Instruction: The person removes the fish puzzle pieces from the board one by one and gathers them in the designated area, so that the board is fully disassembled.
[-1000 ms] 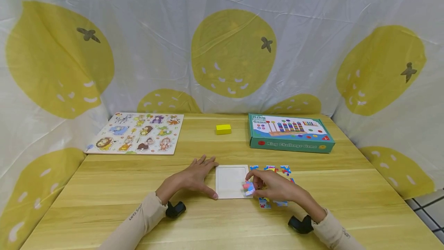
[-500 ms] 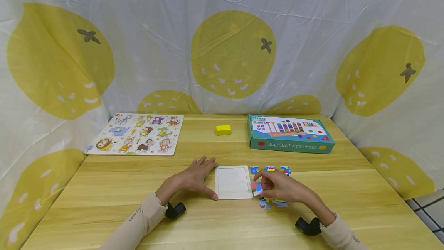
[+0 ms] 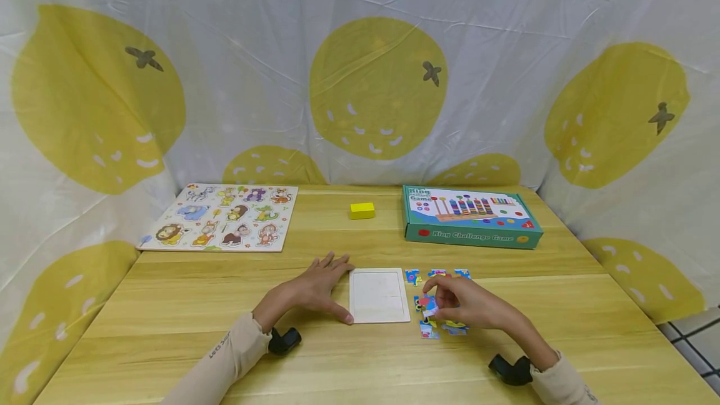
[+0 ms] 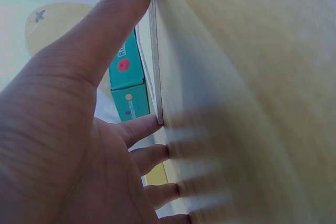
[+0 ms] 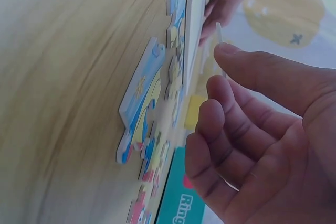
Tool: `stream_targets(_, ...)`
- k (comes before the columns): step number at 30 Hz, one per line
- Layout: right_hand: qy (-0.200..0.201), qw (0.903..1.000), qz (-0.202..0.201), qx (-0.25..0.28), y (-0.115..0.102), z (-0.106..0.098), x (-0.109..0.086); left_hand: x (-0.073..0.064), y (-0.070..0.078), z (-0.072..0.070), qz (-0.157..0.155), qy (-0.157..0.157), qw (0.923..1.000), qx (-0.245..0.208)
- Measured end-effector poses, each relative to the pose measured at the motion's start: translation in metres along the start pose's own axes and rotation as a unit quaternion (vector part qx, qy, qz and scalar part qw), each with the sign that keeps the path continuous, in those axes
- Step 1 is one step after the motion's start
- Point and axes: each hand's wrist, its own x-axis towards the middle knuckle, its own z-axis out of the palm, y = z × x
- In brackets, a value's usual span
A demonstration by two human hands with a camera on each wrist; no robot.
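A white square puzzle tray [image 3: 380, 296] lies flat on the table with nothing in its recess. My left hand [image 3: 311, 286] rests at its left side, fingers spread and straight, thumb at the near corner and a fingertip at the far corner. My right hand [image 3: 469, 302] pinches a jigsaw piece [image 3: 430, 309], pink, blue and white, between thumb and fingers. In the right wrist view that piece [image 5: 219, 33] shows edge-on, held above the table. Several loose jigsaw pieces [image 3: 426, 330] lie under and around the right hand, which partly hides them.
An animal puzzle board [image 3: 222, 217] lies at the back left. Behind the tray stands a yellow block [image 3: 362, 210]. A green Ring Challenge Game box [image 3: 471, 216] sits at the back right. A patterned curtain [image 3: 377, 86] hangs behind the table.
My right hand has moved right with the jigsaw piece, from over the tray's right edge to above the loose pieces. The left hand has stayed in place.
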Motion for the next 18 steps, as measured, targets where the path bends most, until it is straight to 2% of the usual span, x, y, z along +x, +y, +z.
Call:
stream_targets(8, 0.012, 0.9999, 0.011, 0.003, 0.003, -0.003, -0.010, 0.000, -0.001, 0.001, -0.001, 0.000, 1.0000, 0.002)
stream_targets(18, 0.007, 0.9995, 0.028, 0.015, 0.013, -0.010, -0.024, 0.000, 0.000, 0.000, 0.001, -0.001, 1.0000, 0.001)
